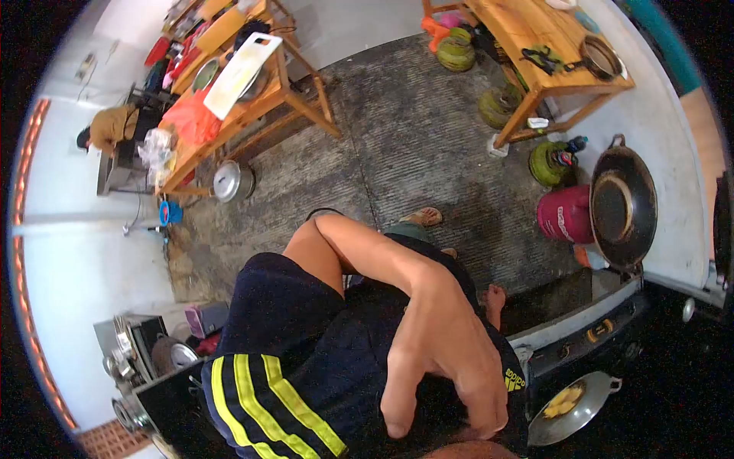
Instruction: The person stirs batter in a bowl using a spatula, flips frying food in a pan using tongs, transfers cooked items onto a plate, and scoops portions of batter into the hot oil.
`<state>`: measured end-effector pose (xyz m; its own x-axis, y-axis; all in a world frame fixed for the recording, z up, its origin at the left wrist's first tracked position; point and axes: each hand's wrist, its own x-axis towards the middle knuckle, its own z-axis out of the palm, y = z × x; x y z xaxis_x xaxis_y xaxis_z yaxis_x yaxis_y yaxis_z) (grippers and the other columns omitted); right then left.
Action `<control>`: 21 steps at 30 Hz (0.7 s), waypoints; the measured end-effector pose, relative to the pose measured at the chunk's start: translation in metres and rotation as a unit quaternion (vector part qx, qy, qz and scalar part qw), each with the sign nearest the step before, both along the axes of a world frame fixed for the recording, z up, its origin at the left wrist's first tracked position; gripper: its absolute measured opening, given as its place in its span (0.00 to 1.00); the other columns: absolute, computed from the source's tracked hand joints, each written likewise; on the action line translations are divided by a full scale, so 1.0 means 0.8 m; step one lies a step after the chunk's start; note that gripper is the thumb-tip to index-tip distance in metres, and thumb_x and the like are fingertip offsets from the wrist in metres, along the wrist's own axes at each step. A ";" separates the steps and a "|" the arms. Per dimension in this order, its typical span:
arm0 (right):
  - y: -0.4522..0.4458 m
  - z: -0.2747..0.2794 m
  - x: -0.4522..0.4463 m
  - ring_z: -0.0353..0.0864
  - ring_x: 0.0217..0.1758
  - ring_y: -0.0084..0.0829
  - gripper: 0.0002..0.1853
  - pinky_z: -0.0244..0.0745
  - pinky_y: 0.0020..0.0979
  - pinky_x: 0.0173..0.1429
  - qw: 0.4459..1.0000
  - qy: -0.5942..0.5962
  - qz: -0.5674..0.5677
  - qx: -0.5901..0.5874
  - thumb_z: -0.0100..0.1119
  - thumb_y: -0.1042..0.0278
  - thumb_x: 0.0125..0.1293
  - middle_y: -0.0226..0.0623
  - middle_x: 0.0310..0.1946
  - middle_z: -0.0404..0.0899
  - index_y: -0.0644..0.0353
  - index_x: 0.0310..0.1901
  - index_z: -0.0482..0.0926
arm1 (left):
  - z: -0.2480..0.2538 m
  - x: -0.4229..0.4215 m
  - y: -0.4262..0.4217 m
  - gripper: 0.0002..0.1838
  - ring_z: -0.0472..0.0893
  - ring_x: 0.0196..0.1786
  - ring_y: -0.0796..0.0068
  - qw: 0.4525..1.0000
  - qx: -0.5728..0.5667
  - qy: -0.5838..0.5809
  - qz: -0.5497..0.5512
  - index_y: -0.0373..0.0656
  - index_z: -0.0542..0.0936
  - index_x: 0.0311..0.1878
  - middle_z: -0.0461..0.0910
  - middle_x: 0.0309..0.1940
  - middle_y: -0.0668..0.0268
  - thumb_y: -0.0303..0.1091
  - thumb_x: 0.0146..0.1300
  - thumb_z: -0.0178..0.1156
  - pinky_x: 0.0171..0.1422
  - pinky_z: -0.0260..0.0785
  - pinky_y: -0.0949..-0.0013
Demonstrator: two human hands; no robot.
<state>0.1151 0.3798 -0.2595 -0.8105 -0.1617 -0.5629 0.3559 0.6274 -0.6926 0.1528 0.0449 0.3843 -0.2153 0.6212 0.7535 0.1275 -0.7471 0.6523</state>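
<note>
My left hand [451, 359] is close to the camera, its arm bent at the elbow and raised in front of my dark shirt [306, 336] with yellow stripes. The fingers are bent and apart, with nothing visible in them. They point down near a blurred skin-coloured edge at the bottom. What seems to be my right hand [495, 297] shows small beyond my body, low by the stove side; its fingers are too small to read. To the right, a metal wok [595, 417] with yellow pieces of food [564, 402] sits on the dark stove [634, 344].
A large black wok [623, 206] leans by a pink gas cylinder [564, 214]. Green gas cylinders [544, 164] stand near a wooden table [527, 34]. Another wooden table [283, 88] carries a white board [243, 74]. A lidded pot [232, 181] is on the floor. A person [115, 128] bends at far left.
</note>
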 end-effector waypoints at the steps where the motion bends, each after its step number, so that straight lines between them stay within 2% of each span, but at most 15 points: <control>1: -0.014 0.013 -0.006 0.73 0.21 0.26 0.09 0.67 0.29 0.24 0.999 -0.034 -0.004 -0.019 0.51 0.66 0.69 0.37 0.25 0.77 0.64 0.39 0.76 | -0.003 0.002 -0.004 0.22 0.75 0.43 0.49 1.000 0.004 0.004 0.001 0.31 0.75 0.38 0.75 0.36 0.50 0.43 0.54 0.63 0.48 0.66 0.56; 3: -0.045 0.024 -0.007 0.76 0.24 0.28 0.09 0.71 0.31 0.29 0.993 -0.103 -0.016 -0.057 0.52 0.66 0.69 0.37 0.28 0.78 0.63 0.42 0.76 | -0.006 0.001 -0.012 0.25 0.77 0.43 0.49 1.000 0.011 0.013 -0.003 0.30 0.74 0.39 0.76 0.36 0.49 0.47 0.55 0.65 0.47 0.67 0.58; 6: -0.062 0.023 0.017 0.77 0.32 0.32 0.11 0.73 0.35 0.39 0.986 0.051 0.158 0.021 0.53 0.65 0.69 0.37 0.32 0.79 0.64 0.43 0.77 | -0.002 0.002 -0.019 0.29 0.78 0.43 0.51 0.995 -0.088 -0.037 -0.025 0.30 0.74 0.39 0.77 0.35 0.48 0.52 0.53 0.67 0.47 0.68 0.58; 7: -0.075 0.062 0.018 0.77 0.39 0.36 0.12 0.72 0.36 0.46 0.990 -0.062 0.129 0.012 0.52 0.62 0.69 0.37 0.34 0.79 0.63 0.42 0.78 | -0.005 0.003 -0.009 0.32 0.78 0.42 0.51 0.999 -0.034 0.001 0.022 0.29 0.74 0.39 0.77 0.35 0.49 0.55 0.51 0.68 0.47 0.69 0.58; 10: -0.081 0.082 0.030 0.77 0.38 0.36 0.12 0.72 0.37 0.46 0.985 -0.098 0.141 0.031 0.52 0.62 0.69 0.38 0.34 0.79 0.63 0.41 0.78 | -0.003 -0.003 -0.008 0.32 0.78 0.42 0.50 0.989 0.008 0.078 0.127 0.29 0.74 0.40 0.77 0.34 0.49 0.54 0.51 0.69 0.47 0.69 0.59; 13: -0.075 0.081 0.031 0.77 0.38 0.37 0.12 0.72 0.37 0.45 0.984 -0.100 0.140 0.043 0.52 0.62 0.69 0.38 0.33 0.79 0.63 0.41 0.78 | -0.011 0.001 -0.013 0.33 0.78 0.43 0.50 0.995 0.069 0.067 0.041 0.28 0.74 0.40 0.77 0.35 0.49 0.53 0.50 0.70 0.47 0.69 0.59; 16: -0.066 0.078 0.033 0.77 0.38 0.37 0.12 0.72 0.37 0.45 0.984 -0.104 0.132 0.053 0.52 0.61 0.68 0.39 0.33 0.79 0.63 0.41 0.78 | -0.012 0.007 -0.027 0.32 0.77 0.43 0.50 0.997 0.006 -0.032 -0.064 0.29 0.75 0.39 0.77 0.36 0.49 0.53 0.48 0.71 0.47 0.68 0.58; 19: -0.056 0.077 0.033 0.77 0.37 0.38 0.13 0.72 0.37 0.45 0.984 -0.106 0.130 0.061 0.52 0.61 0.68 0.39 0.33 0.79 0.63 0.40 0.78 | -0.001 0.011 -0.015 0.30 0.77 0.42 0.50 0.997 0.021 -0.071 0.015 0.31 0.78 0.37 0.77 0.35 0.51 0.53 0.48 0.71 0.47 0.68 0.59; 21: -0.052 0.078 0.033 0.77 0.37 0.38 0.13 0.72 0.38 0.44 0.984 -0.107 0.128 0.064 0.52 0.61 0.68 0.40 0.33 0.79 0.63 0.40 0.78 | -0.006 0.010 -0.003 0.30 0.78 0.41 0.51 0.997 0.052 -0.015 0.063 0.32 0.78 0.37 0.78 0.34 0.52 0.54 0.47 0.71 0.47 0.69 0.59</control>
